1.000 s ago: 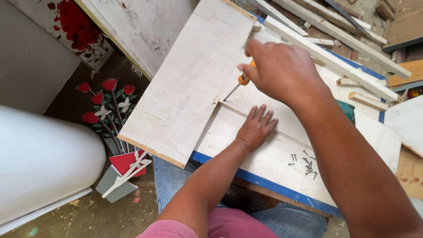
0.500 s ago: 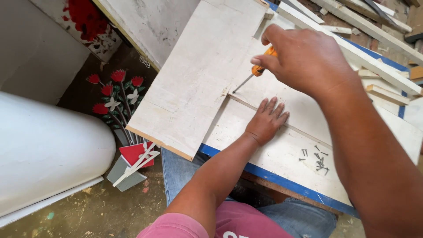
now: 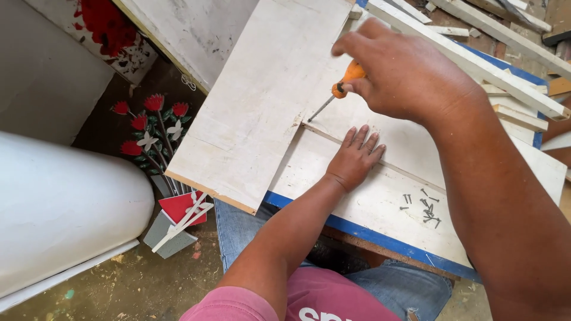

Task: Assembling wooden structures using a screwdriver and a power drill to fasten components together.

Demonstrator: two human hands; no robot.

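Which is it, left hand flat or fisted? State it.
Flat. The left hand lies palm down, fingers spread, on the white board, beside the screwdriver held by the right hand.

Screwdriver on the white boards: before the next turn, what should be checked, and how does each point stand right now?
1. Right hand grips the orange-handled screwdriver: ok.
2. Screwdriver tip sits at the seam where the loose white board meets the thin strip: ok.
3. Tip seated in a screw head: cannot tell, too small to see.
4. Left hand lies flat on the strip, holding it down: ok.
5. Left fingers apart from the tip: ok, though close beside it.
6. Spare screws lie in a small heap on the base panel, to the right of the left hand: ok.
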